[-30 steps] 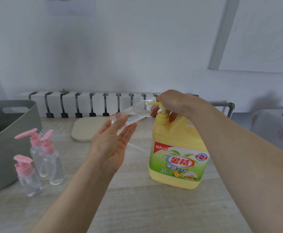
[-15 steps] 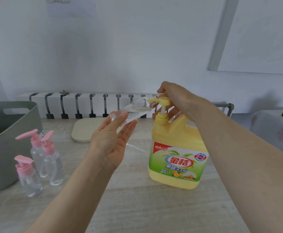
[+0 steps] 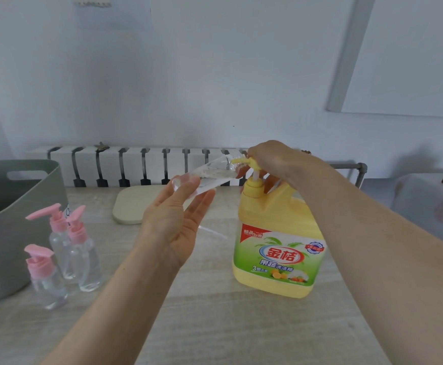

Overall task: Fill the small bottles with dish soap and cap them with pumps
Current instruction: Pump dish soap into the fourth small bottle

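Capped bottles (image 3: 65,259): three, pink pumps, standing on the worktop (image 3: 215,325) beside a grey tub (image 3: 17,233).
Left hand (image 3: 173,225): grips the open small bottle (image 3: 207,175), tilted, mouth at the nozzle.
Soap jug (image 3: 275,248): upright on the worktop.
Right hand (image 3: 273,159): curled over the pump head (image 3: 252,163).

Left forearm is reaching in from lower left of the soap jug (image 3: 275,233). Left hand (image 3: 173,227) is hovering just left of the jug's top, palm up, thumb and fingers pinching the small bottle (image 3: 204,175) near its base. Right forearm is angling in from the jug's right. Right hand (image 3: 270,159) is arching over the pump head (image 3: 241,161), fingers curling around it.
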`<state>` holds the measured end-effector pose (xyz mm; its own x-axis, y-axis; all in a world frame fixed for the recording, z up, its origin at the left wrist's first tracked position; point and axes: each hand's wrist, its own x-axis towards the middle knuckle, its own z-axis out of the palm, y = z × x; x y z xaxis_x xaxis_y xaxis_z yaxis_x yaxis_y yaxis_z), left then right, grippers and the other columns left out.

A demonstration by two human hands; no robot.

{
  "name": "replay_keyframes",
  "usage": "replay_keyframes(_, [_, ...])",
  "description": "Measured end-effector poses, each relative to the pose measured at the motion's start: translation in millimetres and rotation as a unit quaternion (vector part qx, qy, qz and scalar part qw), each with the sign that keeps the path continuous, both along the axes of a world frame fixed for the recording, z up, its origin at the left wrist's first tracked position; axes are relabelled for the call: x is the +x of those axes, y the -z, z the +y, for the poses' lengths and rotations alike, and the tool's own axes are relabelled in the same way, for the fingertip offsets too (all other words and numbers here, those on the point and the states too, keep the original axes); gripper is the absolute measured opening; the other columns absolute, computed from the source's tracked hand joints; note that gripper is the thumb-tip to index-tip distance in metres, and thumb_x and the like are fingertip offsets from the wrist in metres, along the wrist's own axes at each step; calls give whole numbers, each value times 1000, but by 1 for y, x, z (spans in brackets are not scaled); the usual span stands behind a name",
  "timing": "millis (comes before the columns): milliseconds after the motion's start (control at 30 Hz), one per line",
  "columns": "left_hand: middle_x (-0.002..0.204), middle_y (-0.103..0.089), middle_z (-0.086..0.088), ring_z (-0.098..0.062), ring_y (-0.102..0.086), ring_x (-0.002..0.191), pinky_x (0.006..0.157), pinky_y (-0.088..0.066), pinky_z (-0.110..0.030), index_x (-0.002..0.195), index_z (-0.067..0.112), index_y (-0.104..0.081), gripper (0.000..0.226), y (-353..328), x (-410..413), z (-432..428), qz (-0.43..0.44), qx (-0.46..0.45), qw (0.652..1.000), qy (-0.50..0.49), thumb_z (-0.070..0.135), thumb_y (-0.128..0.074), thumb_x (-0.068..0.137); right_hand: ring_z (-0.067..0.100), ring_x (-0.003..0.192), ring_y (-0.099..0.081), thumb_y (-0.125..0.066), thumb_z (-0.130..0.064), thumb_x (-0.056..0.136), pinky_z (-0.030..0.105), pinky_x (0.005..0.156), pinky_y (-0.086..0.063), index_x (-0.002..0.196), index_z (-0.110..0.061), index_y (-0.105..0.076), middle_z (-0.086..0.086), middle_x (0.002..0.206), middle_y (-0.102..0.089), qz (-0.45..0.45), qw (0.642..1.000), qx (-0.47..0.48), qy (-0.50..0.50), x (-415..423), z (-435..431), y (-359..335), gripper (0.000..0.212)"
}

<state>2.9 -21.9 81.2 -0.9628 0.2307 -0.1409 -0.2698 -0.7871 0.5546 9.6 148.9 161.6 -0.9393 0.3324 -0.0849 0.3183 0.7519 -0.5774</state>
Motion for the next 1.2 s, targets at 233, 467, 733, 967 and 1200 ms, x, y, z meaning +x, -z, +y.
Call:
replay_keyframes(233, [104, -67, -15, -30, -73, 77, 66, -60, -33, 110, 1, -68, 55, 1, 0, 0, -1, 1, 1000, -3, -2, -79, 56, 21, 69, -46, -42, 4, 94, 32, 69, -37, 66, -15, -49, 2, 76, -46, -40, 999, 37, -1, -7, -4, -5, 34])
replay_keyframes(467, [106, -64, -15, -28, -73, 75, 67, -61, -34, 109, -1, -68, 42, 3, 2, 0, -9, -7, 1000, -3, -5, -77, 68, 26, 85, -55, -43, 2, 95, 32, 69, -42, 97, -11, -54, 2, 95, -52, -32, 999, 30, -1, -10, -8, -3, 17])
replay_keyframes(733, [107, -64, -17, -27, -74, 76, 67, -61, -33, 108, -3, -67, 49, 4, 4, 1, -9, 1, 1000, 4, -1, -78, 60, 20, 64, -50, -45, -7, 93, 27, 54, -36, 34, -15, -59, 2, 59, -59, 9, 1000, -19, 0, -9, 4, 4, 62])
replay_keyframes(967, [106, -68, -18, -30, -74, 78, 65, -60, -33, 102, -3, -69, 34, 2, 2, 0, -20, 2, 1000, -1, -4, -77, 69, 30, 72, -62, -38, -39, 86, 35, 72, -51, 90, -10, -75, 16, 88, -75, 30, 985, -168, -25, 3, 9, -2, 47])
replay_keyframes(1200, [108, -68, -19, -30, -74, 80, 64, -60, -32, 105, -2, -68, 35, 0, 2, 0, -22, -4, 1000, -2, -3, -77, 71, 30, 70, -61, -35, -44, 88, 38, 79, -52, 96, -8, -76, 16, 91, -74, 33, 984, -172, -19, 4, 11, -3, 55])
